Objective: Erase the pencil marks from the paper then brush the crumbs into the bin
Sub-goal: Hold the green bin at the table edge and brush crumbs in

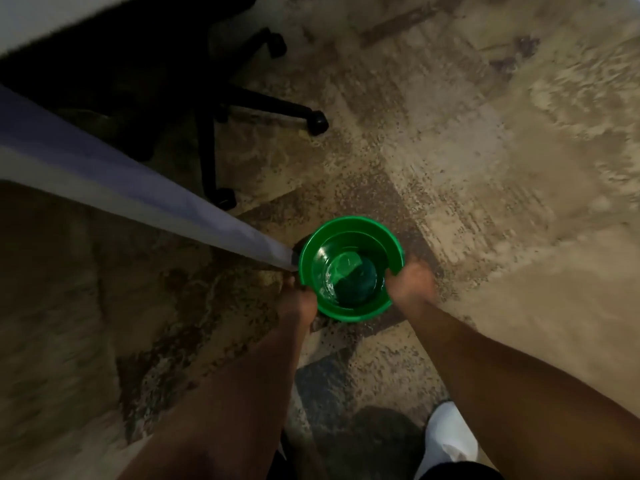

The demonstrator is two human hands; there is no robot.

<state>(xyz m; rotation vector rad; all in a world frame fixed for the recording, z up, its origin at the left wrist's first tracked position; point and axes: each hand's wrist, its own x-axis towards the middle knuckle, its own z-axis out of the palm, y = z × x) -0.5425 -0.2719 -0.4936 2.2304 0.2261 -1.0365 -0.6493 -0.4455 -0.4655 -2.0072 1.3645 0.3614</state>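
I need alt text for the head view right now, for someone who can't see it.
Looking down, a person's two hands, right hand and left hand, hold a green bin by its rim above a patterned floor. A white table edge slants in from the left, an office chair base behind it.

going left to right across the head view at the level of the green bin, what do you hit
Sheet of paper sloping down to the bin's edge → left hand at the bin's left side → green bin → right hand on the bin's right rim → patterned floor.
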